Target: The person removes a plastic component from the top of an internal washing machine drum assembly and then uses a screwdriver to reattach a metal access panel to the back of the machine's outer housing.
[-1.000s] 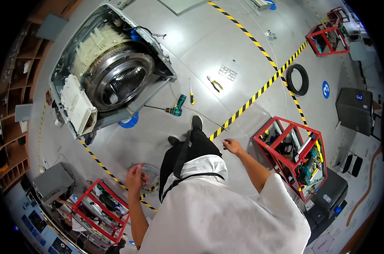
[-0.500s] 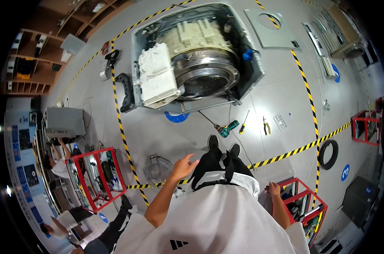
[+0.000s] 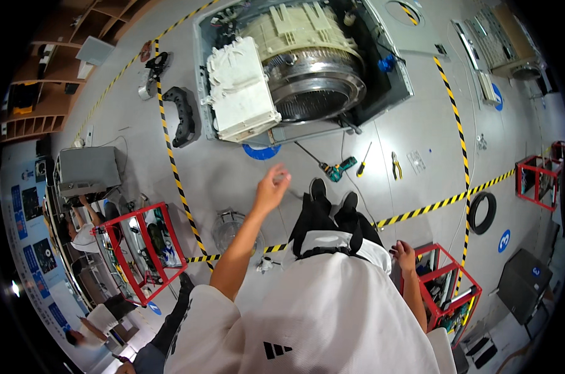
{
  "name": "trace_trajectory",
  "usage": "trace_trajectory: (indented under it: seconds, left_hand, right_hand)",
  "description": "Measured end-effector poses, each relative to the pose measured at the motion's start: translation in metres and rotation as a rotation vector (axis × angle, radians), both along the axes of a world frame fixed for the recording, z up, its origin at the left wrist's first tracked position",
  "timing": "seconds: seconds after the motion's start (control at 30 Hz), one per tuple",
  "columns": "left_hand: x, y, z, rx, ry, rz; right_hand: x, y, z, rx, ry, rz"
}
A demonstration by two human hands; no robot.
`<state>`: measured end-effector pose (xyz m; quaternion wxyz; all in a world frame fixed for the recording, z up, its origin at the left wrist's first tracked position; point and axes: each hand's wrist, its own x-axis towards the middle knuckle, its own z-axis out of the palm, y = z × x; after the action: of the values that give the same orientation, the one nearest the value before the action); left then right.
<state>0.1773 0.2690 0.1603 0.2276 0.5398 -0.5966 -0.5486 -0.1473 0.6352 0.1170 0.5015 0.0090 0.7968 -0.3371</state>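
My left hand (image 3: 273,187) is raised with fingers apart and bent, holding nothing, below the open front-loading washer (image 3: 310,87) with its pale tub and white panel. My right hand (image 3: 404,254) hangs with loosely bent fingers and nothing visible in it, beside a red-framed tool cart (image 3: 438,268). On the floor before my shoes lie a teal drill (image 3: 341,168) with a long bit, a yellow screwdriver (image 3: 361,167), yellow pliers (image 3: 396,166) and small hardware (image 3: 415,161). A clear round cover (image 3: 232,237) lies left of my legs.
Black counterweight (image 3: 184,121), removed panel (image 3: 407,31), black ring (image 3: 482,213), left red cart (image 3: 139,218), right red cart (image 3: 535,187), grey appliances (image 3: 86,168) (image 3: 522,283), striped floor tape and cables surround me. People (image 3: 83,230) work at the left and lower left; wooden shelves (image 3: 46,62) stand upper left.
My view has swung round, so the washer moved from upper left to the top centre. My left hand has risen and moved forward; my right hand now hangs beside the cart.
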Motion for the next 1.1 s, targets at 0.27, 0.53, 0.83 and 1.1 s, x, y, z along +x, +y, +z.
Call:
trace_trajectory:
  seconds: [0.27,0.53,0.83,1.1]
  left_hand:
    - [0.024,0.013,-0.039,0.232,-0.140,-0.222]
    - [0.133,0.116,-0.111,0.846,-0.422,-0.128]
    - [0.125,0.105,-0.088,0.802,-0.324,0.042]
    - [0.045,0.084,-0.049,0.583,-0.233,-0.107]
  right_hand:
    - [0.033,0.057,-0.019,0.221,-0.057,-0.009]
    - [0.054,0.073,-0.025,0.169,-0.048,-0.107]
    - [0.041,0.050,-0.023,0.156,-0.113,-0.045]
    - [0.042,0.075,-0.033,0.114,-0.153,-0.168]
